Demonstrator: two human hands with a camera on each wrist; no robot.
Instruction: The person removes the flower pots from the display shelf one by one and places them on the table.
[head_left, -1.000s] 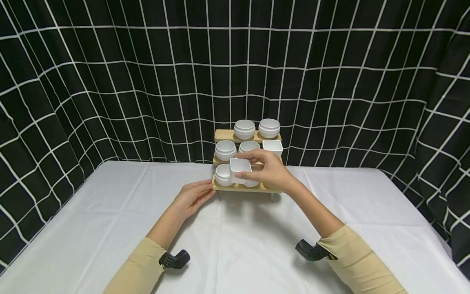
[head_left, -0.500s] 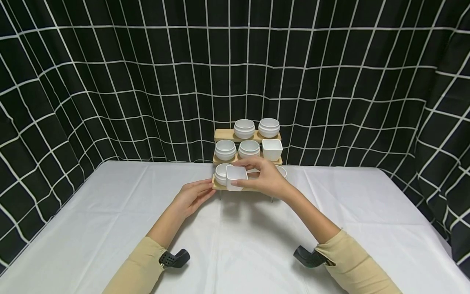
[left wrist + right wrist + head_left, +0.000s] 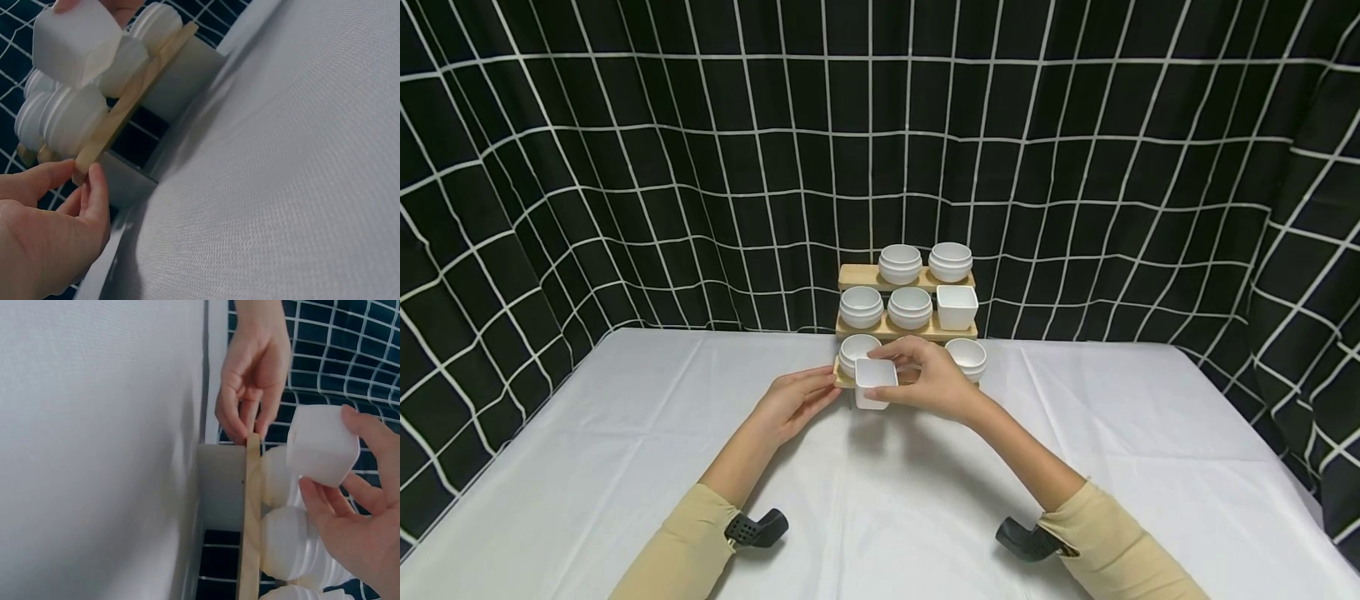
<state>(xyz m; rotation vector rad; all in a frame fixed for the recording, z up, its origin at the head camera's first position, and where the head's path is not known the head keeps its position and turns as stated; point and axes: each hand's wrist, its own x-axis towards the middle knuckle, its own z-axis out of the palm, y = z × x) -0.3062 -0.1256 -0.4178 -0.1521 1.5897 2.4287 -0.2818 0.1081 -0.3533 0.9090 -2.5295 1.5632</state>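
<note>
While the square white cup [image 3: 872, 387] hangs raised near the left bowl [image 3: 855, 348] of the bottom shelf [image 3: 122, 115], the right hand [image 3: 931, 385] pinches it from the right; the left hand [image 3: 793, 402], opposite, grips the shelf's left end.

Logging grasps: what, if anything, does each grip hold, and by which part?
Right grip: square white cup, by opposite sides. Left grip: lowest wooden shelf, by its left end.

"Right hand [image 3: 369, 544]?"
"Grips a square white cup [image 3: 322, 444], overlapping a round bowl in view; contact unclear."
"Left hand [image 3: 255, 375]?"
"Pinches the end of the wooden board [image 3: 251, 512]."
"Rest?"
"White bowls [image 3: 286, 544] along the board, white cloth [image 3: 94, 450], dark checked curtain [image 3: 319, 347]."
</note>
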